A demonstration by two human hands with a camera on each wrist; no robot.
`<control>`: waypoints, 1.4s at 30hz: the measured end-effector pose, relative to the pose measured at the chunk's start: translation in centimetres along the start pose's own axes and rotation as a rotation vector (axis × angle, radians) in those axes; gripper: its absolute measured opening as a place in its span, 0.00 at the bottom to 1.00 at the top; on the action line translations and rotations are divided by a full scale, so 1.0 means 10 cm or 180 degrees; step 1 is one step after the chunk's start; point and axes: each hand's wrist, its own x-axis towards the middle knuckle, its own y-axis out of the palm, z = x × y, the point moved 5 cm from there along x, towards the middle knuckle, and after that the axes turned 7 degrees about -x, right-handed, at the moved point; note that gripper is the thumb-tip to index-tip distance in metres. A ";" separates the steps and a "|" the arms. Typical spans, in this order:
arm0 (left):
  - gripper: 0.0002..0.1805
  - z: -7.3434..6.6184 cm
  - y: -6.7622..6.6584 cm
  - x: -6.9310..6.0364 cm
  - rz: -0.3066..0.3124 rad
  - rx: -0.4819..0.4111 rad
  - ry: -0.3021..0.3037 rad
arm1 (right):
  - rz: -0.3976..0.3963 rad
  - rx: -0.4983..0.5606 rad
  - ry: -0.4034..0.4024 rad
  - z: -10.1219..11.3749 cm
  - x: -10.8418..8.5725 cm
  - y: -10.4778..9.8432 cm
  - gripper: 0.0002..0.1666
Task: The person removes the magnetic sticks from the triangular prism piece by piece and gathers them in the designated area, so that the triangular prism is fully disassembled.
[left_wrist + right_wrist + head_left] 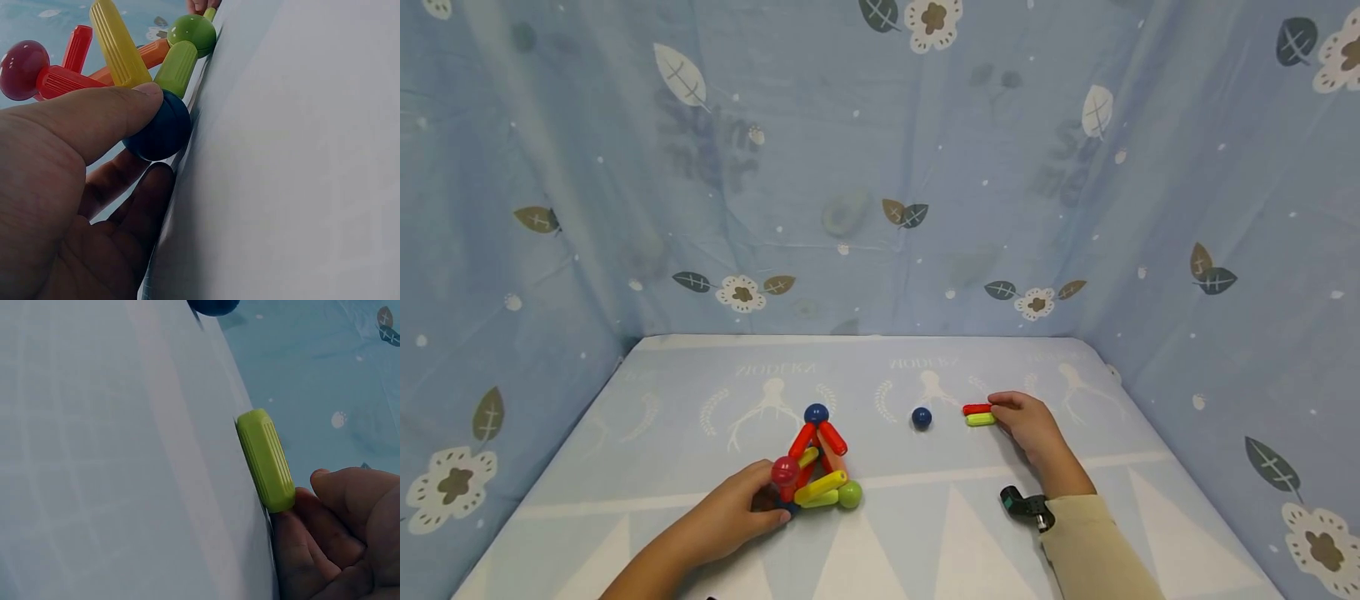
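Across the counter (917, 454), a red stick (976, 409) and green stick (980, 420), pointing left toward the loose ball (922, 418), are being touched endwise by the right hand (1030, 429), its grip unclear, while a corner ball (161, 131) is being pinched by the left hand (733, 510).

Loose ball (922, 418): dark blue. Loose rods (980, 420): red, lime. Rod-and-ball frame (822, 489): red, yellow, lime, orange, blue. Curtain (820, 150) blue, leaf-and-flower print. Bench (917, 525) pale grey-blue, white triangles.
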 end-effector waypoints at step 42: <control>0.22 -0.01 0.00 -0.01 0.0011 -0.0007 0.0123 | 0.1062 -0.0522 -0.1654 1.23 -1.51 1.25 0.09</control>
